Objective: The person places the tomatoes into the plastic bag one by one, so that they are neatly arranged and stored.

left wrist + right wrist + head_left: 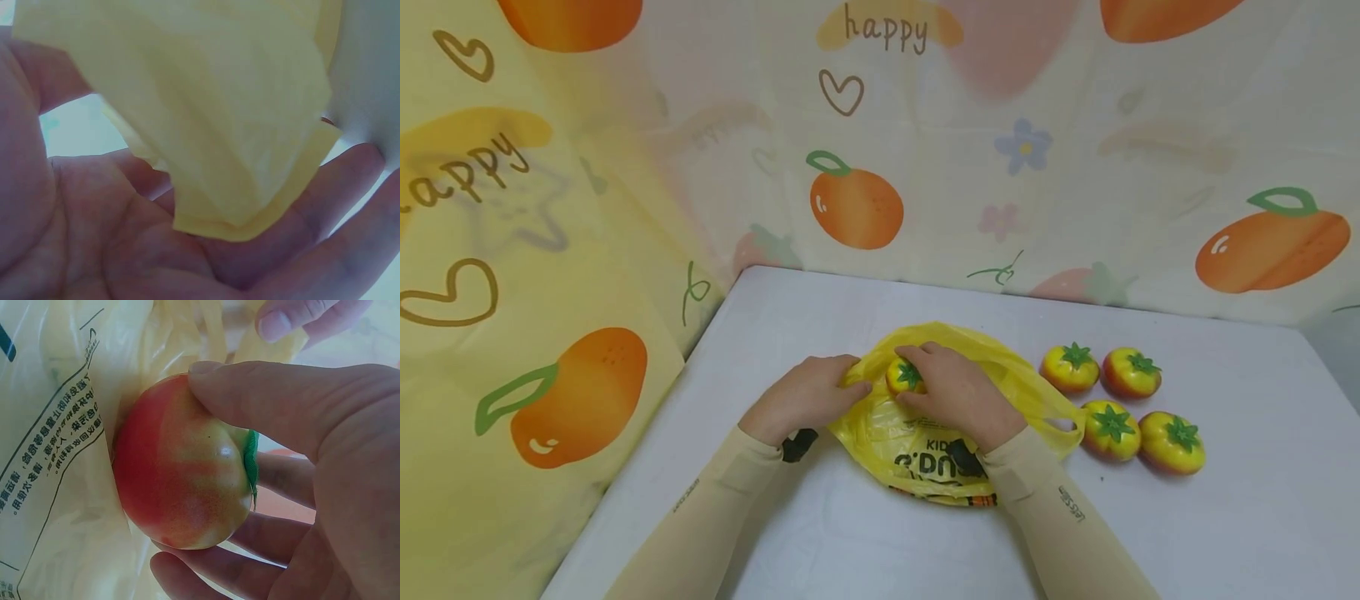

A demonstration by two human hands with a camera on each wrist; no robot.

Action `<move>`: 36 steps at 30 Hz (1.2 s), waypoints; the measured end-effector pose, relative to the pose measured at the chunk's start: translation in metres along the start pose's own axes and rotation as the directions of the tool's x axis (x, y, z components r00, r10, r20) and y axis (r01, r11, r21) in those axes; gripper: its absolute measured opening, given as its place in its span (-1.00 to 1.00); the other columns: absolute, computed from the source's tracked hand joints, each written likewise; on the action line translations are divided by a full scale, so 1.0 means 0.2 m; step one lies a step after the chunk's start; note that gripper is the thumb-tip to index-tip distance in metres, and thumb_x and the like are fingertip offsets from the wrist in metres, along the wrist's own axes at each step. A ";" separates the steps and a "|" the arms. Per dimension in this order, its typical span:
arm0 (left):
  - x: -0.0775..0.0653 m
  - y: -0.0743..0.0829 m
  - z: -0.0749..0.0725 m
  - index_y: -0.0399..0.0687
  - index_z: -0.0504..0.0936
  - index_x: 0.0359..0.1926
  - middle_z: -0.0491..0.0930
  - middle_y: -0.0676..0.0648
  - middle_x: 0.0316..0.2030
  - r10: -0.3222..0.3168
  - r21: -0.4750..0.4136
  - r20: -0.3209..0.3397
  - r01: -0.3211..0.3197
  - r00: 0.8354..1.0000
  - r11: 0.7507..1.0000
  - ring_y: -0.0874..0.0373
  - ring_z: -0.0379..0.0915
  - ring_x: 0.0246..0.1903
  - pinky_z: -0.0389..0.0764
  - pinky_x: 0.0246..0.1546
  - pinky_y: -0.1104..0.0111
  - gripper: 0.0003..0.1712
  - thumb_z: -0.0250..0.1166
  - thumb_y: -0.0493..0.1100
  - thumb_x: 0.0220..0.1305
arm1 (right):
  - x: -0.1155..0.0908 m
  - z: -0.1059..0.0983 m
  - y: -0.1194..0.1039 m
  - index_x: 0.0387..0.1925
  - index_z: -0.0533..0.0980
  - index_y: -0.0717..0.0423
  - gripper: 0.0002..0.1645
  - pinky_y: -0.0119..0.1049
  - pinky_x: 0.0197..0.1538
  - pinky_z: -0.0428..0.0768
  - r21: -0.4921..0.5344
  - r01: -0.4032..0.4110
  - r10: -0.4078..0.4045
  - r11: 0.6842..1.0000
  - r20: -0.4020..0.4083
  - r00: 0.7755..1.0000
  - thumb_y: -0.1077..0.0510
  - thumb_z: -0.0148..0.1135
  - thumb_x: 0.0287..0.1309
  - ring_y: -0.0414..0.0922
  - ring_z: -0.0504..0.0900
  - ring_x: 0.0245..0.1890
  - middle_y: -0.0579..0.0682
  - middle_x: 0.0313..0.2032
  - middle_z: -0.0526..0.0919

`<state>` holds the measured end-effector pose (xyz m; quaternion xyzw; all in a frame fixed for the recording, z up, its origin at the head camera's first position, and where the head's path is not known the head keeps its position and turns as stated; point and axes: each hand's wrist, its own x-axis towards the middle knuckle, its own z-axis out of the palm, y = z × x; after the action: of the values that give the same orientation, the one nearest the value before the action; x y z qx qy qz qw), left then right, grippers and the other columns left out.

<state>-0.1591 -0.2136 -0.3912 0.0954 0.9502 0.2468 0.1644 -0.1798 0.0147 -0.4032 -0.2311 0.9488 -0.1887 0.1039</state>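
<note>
A yellow plastic bag with black print lies on the table, its mouth spread toward the back. The left hand holds the bag's left edge between thumb and fingers; in the left wrist view a yellow flap hangs across the palm. My right hand grips a red-and-yellow tomato with a green leafy top, thumb on one side and fingers on the other. In the head view this tomato sits within the bag's mouth, partly covered by the right hand.
Several similar tomatoes stand grouped to the right of the bag, the nearest close by its handle loop. The white table meets a printed cloth wall behind and another at the left.
</note>
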 end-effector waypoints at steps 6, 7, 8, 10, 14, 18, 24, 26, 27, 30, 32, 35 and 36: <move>0.00 0.00 0.01 -0.04 0.63 0.32 0.74 -0.01 -0.11 0.004 0.001 -0.003 -0.004 1.000 1.000 0.12 0.58 -0.32 0.60 -0.14 0.22 -0.53 0.22 0.09 0.59 | 0.01 0.01 0.01 0.56 0.42 -0.08 -0.18 -0.03 0.35 0.65 -0.001 0.003 -0.003 1.000 0.002 1.000 -0.18 0.43 0.39 -0.03 0.64 0.17 0.04 0.32 0.64; 0.00 0.00 0.01 -0.04 0.63 0.32 0.73 -0.01 -0.12 0.005 0.002 -0.004 -0.005 1.000 1.000 0.12 0.57 -0.32 0.60 -0.14 0.22 -0.53 0.22 0.09 0.59 | 0.01 0.01 0.01 0.56 0.42 -0.09 -0.19 -0.03 0.35 0.65 -0.001 0.001 -0.001 1.000 0.005 1.000 -0.18 0.43 0.40 -0.03 0.63 0.17 0.04 0.32 0.64; 0.00 0.00 0.01 -0.04 0.63 0.31 0.73 -0.01 -0.13 0.006 0.004 -0.004 -0.006 1.000 1.000 0.12 0.57 -0.33 0.60 -0.15 0.22 -0.53 0.22 0.09 0.58 | 0.01 0.02 0.01 0.56 0.42 -0.09 -0.19 -0.03 0.34 0.65 -0.002 0.000 0.000 1.000 0.006 1.000 -0.18 0.42 0.40 -0.04 0.63 0.17 0.04 0.32 0.64; 0.00 0.00 0.01 -0.04 0.63 0.31 0.73 -0.01 -0.14 0.006 0.007 -0.003 -0.006 1.000 1.000 0.11 0.57 -0.33 0.60 -0.16 0.23 -0.53 0.22 0.09 0.58 | 0.02 0.02 0.01 0.56 0.42 -0.09 -0.19 -0.03 0.34 0.66 -0.001 -0.001 0.001 1.000 0.007 1.000 -0.18 0.42 0.40 -0.04 0.63 0.16 0.04 0.32 0.64; 0.00 0.01 0.01 -0.04 0.62 0.32 0.72 -0.01 -0.15 0.002 0.017 0.001 -0.002 1.000 1.000 0.11 0.57 -0.34 0.59 -0.17 0.23 -0.52 0.22 0.10 0.58 | 0.02 0.02 0.01 0.56 0.42 -0.09 -0.18 -0.03 0.33 0.66 0.001 -0.006 0.006 1.000 0.009 1.000 -0.18 0.43 0.39 -0.04 0.63 0.15 0.04 0.32 0.64; 0.00 0.01 0.01 -0.04 0.62 0.31 0.71 -0.01 -0.17 0.002 0.028 0.005 -0.002 1.000 1.000 0.11 0.56 -0.35 0.58 -0.18 0.23 -0.53 0.22 0.10 0.58 | 0.01 0.02 0.01 0.59 0.38 -0.08 -0.14 -0.03 0.31 0.67 -0.001 -0.013 0.013 1.000 0.010 1.000 -0.20 0.43 0.39 -0.05 0.63 0.13 0.05 0.32 0.63; 0.01 0.02 0.01 -0.03 0.63 0.31 0.71 -0.01 -0.16 0.009 0.026 0.008 -0.009 1.000 1.000 0.11 0.57 -0.31 0.60 -0.11 0.20 -0.53 0.23 0.10 0.57 | -0.03 -0.03 0.03 0.61 0.35 -0.07 -0.06 0.06 0.45 0.57 0.026 -0.042 0.042 0.999 0.005 0.999 -0.32 0.40 0.37 0.05 0.59 0.34 0.10 0.45 0.53; 0.00 0.03 0.01 -0.03 0.63 0.31 0.72 -0.01 -0.14 0.009 0.020 0.012 -0.010 1.000 1.000 0.10 0.57 -0.29 0.60 -0.08 0.18 -0.53 0.23 0.10 0.57 | -0.07 -0.07 0.05 0.61 0.34 -0.07 -0.03 0.10 0.51 0.50 0.040 -0.057 0.057 0.998 -0.005 0.998 -0.36 0.39 0.35 0.09 0.53 0.46 0.09 0.51 0.49; 0.00 0.03 0.01 -0.03 0.63 0.31 0.72 -0.01 -0.13 0.007 0.022 0.011 -0.007 1.000 1.000 0.09 0.57 -0.28 0.60 -0.07 0.17 -0.52 0.23 0.10 0.57 | -0.09 -0.09 0.06 0.62 0.34 -0.07 -0.03 0.12 0.53 0.48 0.040 -0.064 0.064 0.997 -0.011 0.998 -0.36 0.39 0.35 0.10 0.50 0.49 0.09 0.53 0.47; -0.01 0.02 0.00 -0.04 0.62 0.34 0.71 -0.03 -0.09 -0.012 0.032 0.014 0.011 1.000 0.999 0.07 0.57 -0.24 0.59 -0.03 0.14 -0.50 0.23 0.11 0.56 | -0.17 -0.15 0.09 0.61 0.33 -0.07 -0.05 0.17 0.53 0.46 0.013 -0.072 0.072 0.997 -0.035 0.997 -0.32 0.40 0.36 0.14 0.47 0.53 0.10 0.54 0.46; -0.01 0.02 0.00 -0.04 0.60 0.37 0.71 -0.04 -0.05 -0.018 0.042 0.020 0.018 1.000 0.999 0.05 0.57 -0.21 0.58 -0.01 0.12 -0.47 0.23 0.12 0.56 | -0.24 -0.19 0.13 0.61 0.33 -0.07 -0.07 0.20 0.51 0.48 -0.017 -0.085 0.084 0.996 -0.050 0.995 -0.26 0.41 0.37 0.16 0.48 0.51 0.11 0.53 0.46; 0.00 0.02 0.01 -0.03 0.58 0.41 0.71 -0.04 0.01 -0.014 0.054 0.025 0.013 1.000 0.998 0.04 0.56 -0.16 0.58 0.04 0.10 -0.43 0.22 0.13 0.56 | -0.35 -0.25 0.20 0.60 0.35 -0.08 -0.10 0.23 0.46 0.52 -0.046 -0.113 0.109 0.993 -0.083 0.991 -0.24 0.41 0.37 0.18 0.52 0.46 0.11 0.50 0.49; 0.00 0.02 0.01 -0.03 0.58 0.41 0.71 -0.04 0.01 -0.011 0.056 0.026 0.009 1.000 0.998 0.04 0.56 -0.15 0.58 0.04 0.10 -0.43 0.22 0.14 0.56 | -0.39 -0.27 0.23 0.60 0.35 -0.08 -0.10 0.24 0.45 0.52 -0.051 -0.122 0.116 0.991 -0.093 0.989 -0.25 0.41 0.37 0.18 0.53 0.45 0.11 0.49 0.49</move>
<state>-0.1579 -0.2095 -0.3921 0.0984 0.9549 0.2182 0.1754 -0.1453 0.1061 -0.3632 -0.1682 0.9695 -0.1655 0.0659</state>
